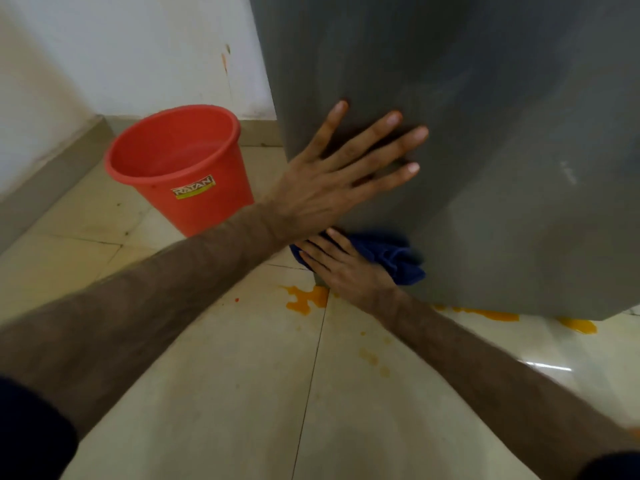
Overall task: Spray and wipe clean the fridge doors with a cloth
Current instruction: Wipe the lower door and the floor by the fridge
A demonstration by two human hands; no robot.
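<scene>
The grey fridge door [485, 133] fills the upper right of the head view and reaches almost to the floor. My left hand [332, 178] lies flat on the door near its left edge, fingers spread, holding nothing. Below it, my right hand [343, 268] presses a dark blue cloth [398, 258] against the lower left corner of the door. The cloth is bunched and partly hidden under my fingers. No spray bottle is in view.
A red plastic bucket [180, 164] with water stands on the tiled floor [225, 375] left of the fridge, near the white wall [121, 46]. Orange liquid [304, 299] is spilled on the tiles along the fridge's bottom edge.
</scene>
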